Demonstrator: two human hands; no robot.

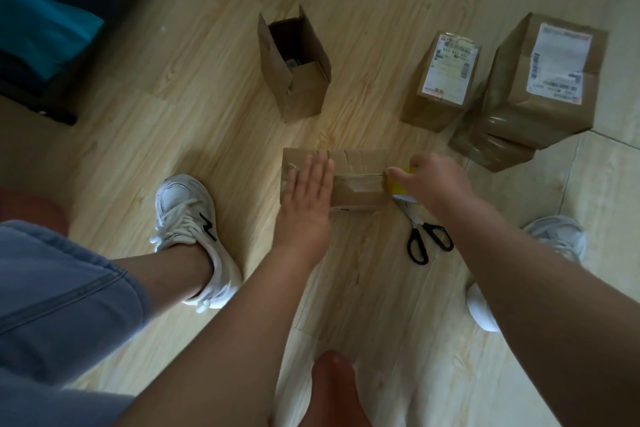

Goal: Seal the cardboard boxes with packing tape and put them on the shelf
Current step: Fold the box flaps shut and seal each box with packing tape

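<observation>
A small cardboard box (360, 192) lies on the wooden floor between my feet. My left hand (308, 194) rests flat on its left half, fingers together. My right hand (433, 180) grips a yellow-cored roll of packing tape (398, 185) at the box's right end. A clear strip of tape (360, 180) runs from the roll across the box top toward my left hand. Farther away stands an open, unsealed box (298, 73) with its flaps up.
Black-handled scissors (424, 237) lie on the floor just right of the box, under my right wrist. Three labelled, taped boxes (519, 87) stand at the right. My white shoes (188, 218) flank the work spot. Dark furniture with a teal item (41, 35) sits at the far left.
</observation>
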